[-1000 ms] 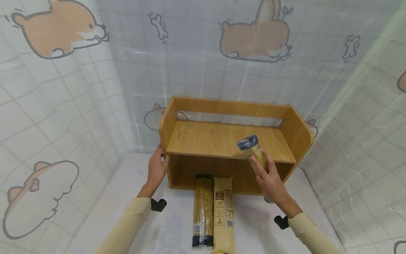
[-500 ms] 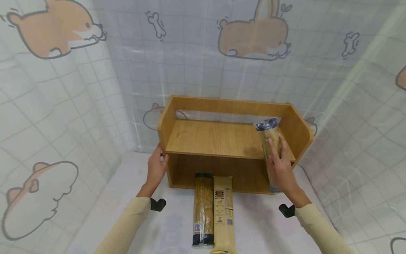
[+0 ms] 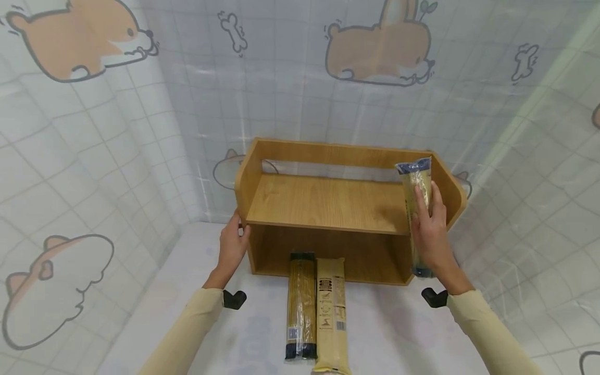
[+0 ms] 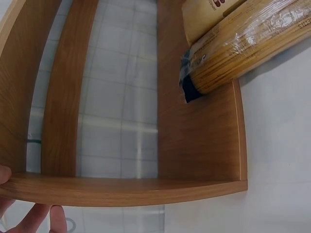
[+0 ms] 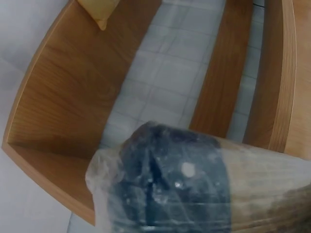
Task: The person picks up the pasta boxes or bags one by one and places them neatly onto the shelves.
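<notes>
My left hand (image 3: 232, 246) grips the left side panel of a two-tier wooden shelf (image 3: 323, 202). In the left wrist view, the thumb lies on one side of the panel's edge and the fingertips (image 4: 58, 219) on the other. At the shelf's right end, my right hand (image 3: 432, 237) holds a clear pack of spaghetti (image 3: 417, 183) with navy ends. The pack stands nearly upright before the upper board, its top above that board and its bottom near the lower front edge. Its navy end (image 5: 180, 182) fills the low part of the right wrist view; the right fingers are hidden there.
A second pack of spaghetti (image 3: 301, 304) and a beige packet (image 3: 332, 317) lie side by side on the white surface (image 3: 375, 333). Their far ends reach into the lower compartment. A patterned curtain (image 3: 281, 94) hangs behind the shelf and at both sides.
My right hand has carried the pack of spaghetti rightward and up, from before the middle-right of the shelf to its right end, turning it more upright. The left hand stays put.
</notes>
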Action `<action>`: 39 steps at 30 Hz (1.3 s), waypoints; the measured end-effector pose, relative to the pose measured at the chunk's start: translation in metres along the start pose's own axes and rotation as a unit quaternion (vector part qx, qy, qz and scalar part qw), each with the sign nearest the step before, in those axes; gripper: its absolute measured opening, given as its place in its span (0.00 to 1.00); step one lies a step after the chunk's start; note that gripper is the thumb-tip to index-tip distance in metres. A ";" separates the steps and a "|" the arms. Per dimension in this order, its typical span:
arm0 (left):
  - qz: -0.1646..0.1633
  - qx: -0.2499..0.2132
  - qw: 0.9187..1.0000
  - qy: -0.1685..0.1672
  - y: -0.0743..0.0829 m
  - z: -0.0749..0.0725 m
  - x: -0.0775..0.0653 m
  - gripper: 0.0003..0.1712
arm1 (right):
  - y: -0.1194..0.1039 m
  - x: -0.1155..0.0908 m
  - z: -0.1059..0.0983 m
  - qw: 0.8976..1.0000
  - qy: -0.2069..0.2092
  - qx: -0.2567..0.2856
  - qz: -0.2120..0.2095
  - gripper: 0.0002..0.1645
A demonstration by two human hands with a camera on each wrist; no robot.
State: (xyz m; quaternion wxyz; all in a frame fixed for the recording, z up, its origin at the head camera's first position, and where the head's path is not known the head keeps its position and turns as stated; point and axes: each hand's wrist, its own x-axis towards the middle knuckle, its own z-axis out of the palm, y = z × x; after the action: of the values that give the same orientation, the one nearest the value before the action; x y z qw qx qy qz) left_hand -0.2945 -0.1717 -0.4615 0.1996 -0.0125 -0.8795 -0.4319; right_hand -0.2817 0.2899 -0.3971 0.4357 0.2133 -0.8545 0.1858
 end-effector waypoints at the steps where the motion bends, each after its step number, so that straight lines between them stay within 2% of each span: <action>1: 0.001 -0.001 1.000 0.001 0.000 0.000 0.000 0.32 | 0.001 0.001 0.000 1.000 -0.004 -0.002 0.005 0.46; 10: 0.000 -0.001 1.000 0.002 -0.001 0.002 -0.001 0.32 | 0.006 0.011 0.004 1.000 0.010 -0.003 0.022 0.42; 19: -0.010 0.010 1.000 -0.006 -0.002 -0.001 -0.002 0.32 | 0.007 0.018 0.007 0.998 -0.026 -0.002 0.057 0.40; 28: -0.002 0.004 1.000 -0.008 0.002 0.005 0.003 0.32 | 0.012 0.022 0.007 0.996 -0.033 -0.027 0.080 0.34; 35: -0.009 0.004 1.000 0.003 0.001 0.002 0.002 0.32 | 0.016 0.026 0.012 0.996 -0.042 -0.033 0.071 0.30; 39: -0.008 0.003 1.000 -0.001 0.002 0.001 0.002 0.32 | 0.016 0.029 0.015 0.994 -0.047 -0.048 0.084 0.28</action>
State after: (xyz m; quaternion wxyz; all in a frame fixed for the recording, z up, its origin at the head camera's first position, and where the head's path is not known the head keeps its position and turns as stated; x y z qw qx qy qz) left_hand -0.2965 -0.1704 -0.4595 0.1952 -0.0050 -0.8812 -0.4305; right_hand -0.3153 0.2896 -0.3832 0.3878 0.1278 -0.8968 0.1704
